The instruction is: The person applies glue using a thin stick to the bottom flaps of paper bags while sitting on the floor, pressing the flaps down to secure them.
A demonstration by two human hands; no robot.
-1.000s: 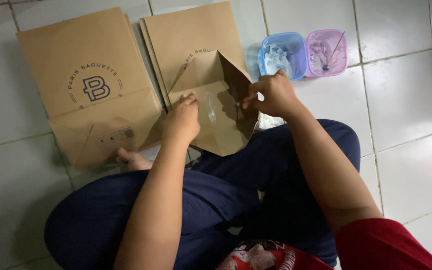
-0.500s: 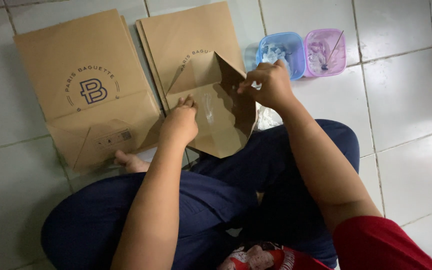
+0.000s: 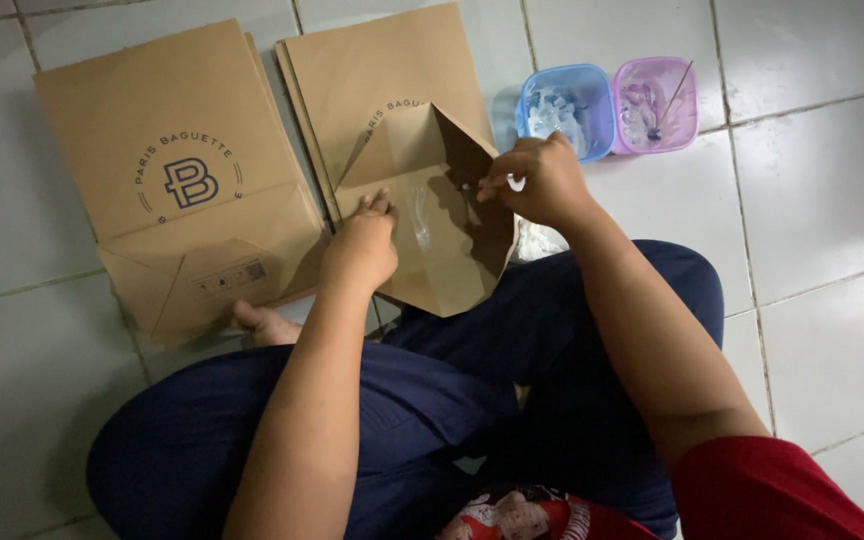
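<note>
Two hands working on a brown paper bag (image 3: 452, 250) on a tiled floor
Left hand (image 3: 364, 245) presses flat, fingers extended; right hand (image 3: 537, 180) pinches a small white object, fingers curled closed

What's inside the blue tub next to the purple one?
The blue tub holds a whitish, translucent mass, possibly glue or crumpled plastic; the picture cannot settle which. Its bottom is covered by that content. The purple tub beside it holds similar stuff plus a thin stick.
</note>
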